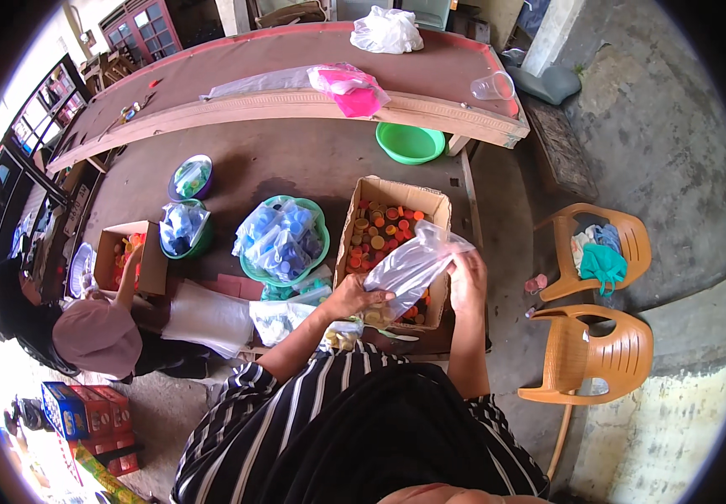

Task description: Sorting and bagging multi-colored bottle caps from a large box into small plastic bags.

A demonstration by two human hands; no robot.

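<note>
Between my hands is a clear plastic bag [409,267], stretched slantwise over an open cardboard box [403,186]. My left hand [353,297] is closed on the bag's lower left part, thumb on top. My right hand [469,280] grips its upper right end, fingers bent round the film. Inside the box lie many loose bottle caps [385,228], mostly red and orange with some tan ones. Pale items show through or below the bag's lower end; I cannot tell whether they are inside it.
Left of the box stand a green basin [325,244] of bagged blue caps and a stack of clear bags [207,317]. A co-worker [98,336] reaches into another cardboard box [154,267]. A green bowl [411,144] sits beyond; orange chairs [585,357] stand right.
</note>
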